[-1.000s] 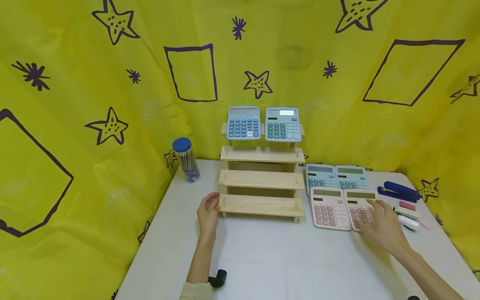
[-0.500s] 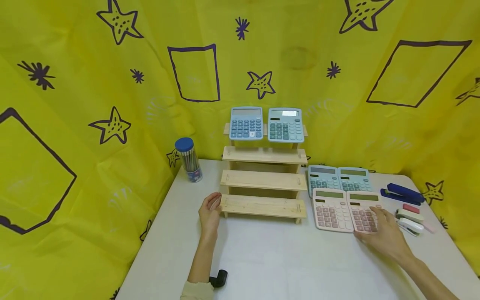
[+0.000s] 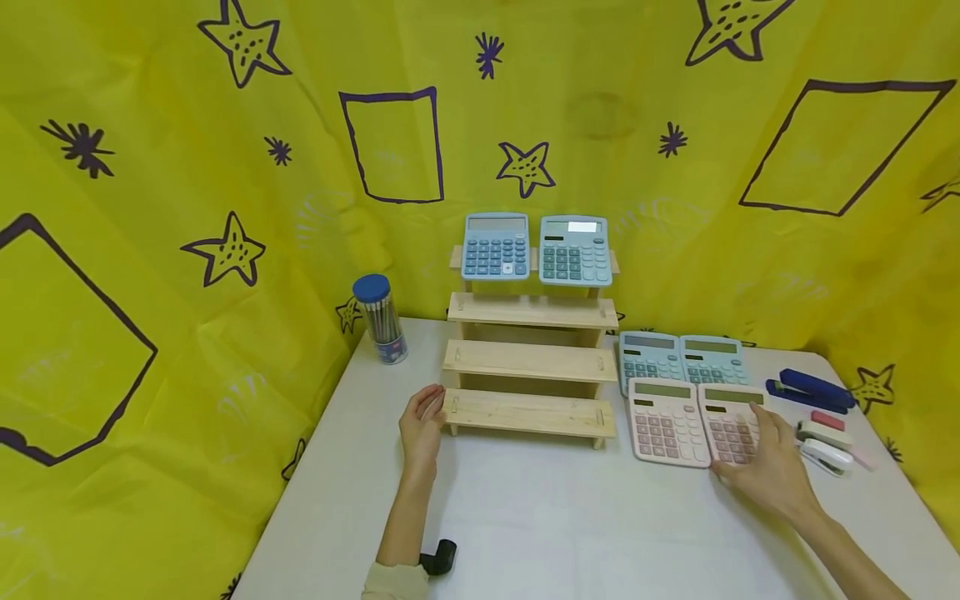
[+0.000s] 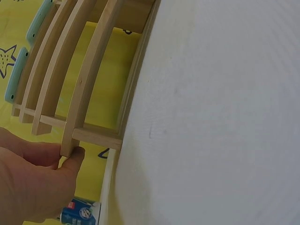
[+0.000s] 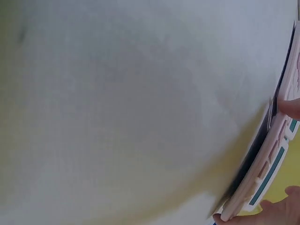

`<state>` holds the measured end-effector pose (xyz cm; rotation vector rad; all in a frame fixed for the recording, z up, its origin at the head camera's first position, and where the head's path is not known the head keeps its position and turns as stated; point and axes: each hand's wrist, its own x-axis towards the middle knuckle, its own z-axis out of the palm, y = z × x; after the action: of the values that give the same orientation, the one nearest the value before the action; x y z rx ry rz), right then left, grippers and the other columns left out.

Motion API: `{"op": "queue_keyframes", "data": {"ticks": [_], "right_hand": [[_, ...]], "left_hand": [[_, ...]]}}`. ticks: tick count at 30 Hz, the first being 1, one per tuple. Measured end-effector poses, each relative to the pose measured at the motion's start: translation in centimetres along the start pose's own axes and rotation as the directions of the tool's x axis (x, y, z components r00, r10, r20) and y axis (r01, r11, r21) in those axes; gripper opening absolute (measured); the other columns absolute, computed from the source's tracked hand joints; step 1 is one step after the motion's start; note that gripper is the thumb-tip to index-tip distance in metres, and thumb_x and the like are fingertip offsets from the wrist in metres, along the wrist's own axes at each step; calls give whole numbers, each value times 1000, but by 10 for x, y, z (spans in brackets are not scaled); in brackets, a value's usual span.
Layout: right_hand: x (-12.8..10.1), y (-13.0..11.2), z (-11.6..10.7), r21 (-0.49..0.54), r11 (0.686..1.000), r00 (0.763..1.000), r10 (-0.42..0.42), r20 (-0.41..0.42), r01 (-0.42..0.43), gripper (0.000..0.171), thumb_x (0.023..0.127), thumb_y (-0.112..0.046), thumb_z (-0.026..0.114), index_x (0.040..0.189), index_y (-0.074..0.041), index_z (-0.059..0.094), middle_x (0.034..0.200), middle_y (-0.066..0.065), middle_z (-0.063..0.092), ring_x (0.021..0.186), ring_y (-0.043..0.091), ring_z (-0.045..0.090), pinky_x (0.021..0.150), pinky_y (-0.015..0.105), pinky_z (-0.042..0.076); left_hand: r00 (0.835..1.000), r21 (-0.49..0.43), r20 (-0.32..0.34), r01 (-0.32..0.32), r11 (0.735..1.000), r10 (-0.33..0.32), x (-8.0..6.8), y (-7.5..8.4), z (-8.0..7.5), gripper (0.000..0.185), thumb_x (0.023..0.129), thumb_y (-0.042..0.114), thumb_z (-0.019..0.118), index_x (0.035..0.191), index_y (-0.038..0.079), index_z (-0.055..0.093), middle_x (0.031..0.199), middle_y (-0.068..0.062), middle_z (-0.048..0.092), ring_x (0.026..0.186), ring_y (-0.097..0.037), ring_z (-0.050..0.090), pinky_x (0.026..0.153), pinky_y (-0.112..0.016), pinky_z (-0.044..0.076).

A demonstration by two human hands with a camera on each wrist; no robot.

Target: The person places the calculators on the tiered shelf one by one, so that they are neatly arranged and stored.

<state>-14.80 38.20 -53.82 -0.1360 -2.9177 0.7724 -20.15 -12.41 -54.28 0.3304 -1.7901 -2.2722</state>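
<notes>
Right-hand pink calculator (image 3: 731, 425) lies flat on the bench (image 3: 540, 517), touching its pink twin (image 3: 666, 419) on the left and just in front of two teal calculators (image 3: 681, 358). Right hand (image 3: 765, 467) lies over its near right corner, thumb at the front edge and fingers curled round the side — the right wrist view shows that edge raised off the bench, so I judge the step to be the pick-up, grip taken and lift barely begun. Left hand (image 3: 422, 421) holds the left end of the wooden tiered stand (image 3: 528, 358), thumb and fingers pinching the lowest step, steadying it. Next move calls for a clean rise so the twin is not dragged, then a carry leftward to the stand. Three lower steps are bare; the top one carries two blue calculators (image 3: 534, 248). Tight on the right — staplers and an eraser (image 3: 821, 421) sit near the hand. Open bench lies in front; pencil tube (image 3: 381, 318) well apart.
</notes>
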Motion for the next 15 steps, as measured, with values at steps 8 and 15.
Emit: {"op": "queue_keyframes", "data": {"ticks": [8,15], "right_hand": [[-6,-6,-3,26,1000,998,6,-67,-4,121,77,-24,87,161,8,7,158,45,7,129,69,26,100,86,29],[-9,-31,-16,58,995,989,-71,-131,79,116,77,-22,87,163,3,13,161,40,11,138,66,23,104,86,26]], "left_hand": [[1000,-13,5,7,1000,-7,2,-4,0,50,93,-22,48,140,-8,53,145,-29,55,141,-39,51,114,-34,45],[1000,-7,18,-6,1000,6,1,-2,0,48,94,-21,48,140,-8,53,145,-29,54,141,-39,51,116,-38,44]]}}
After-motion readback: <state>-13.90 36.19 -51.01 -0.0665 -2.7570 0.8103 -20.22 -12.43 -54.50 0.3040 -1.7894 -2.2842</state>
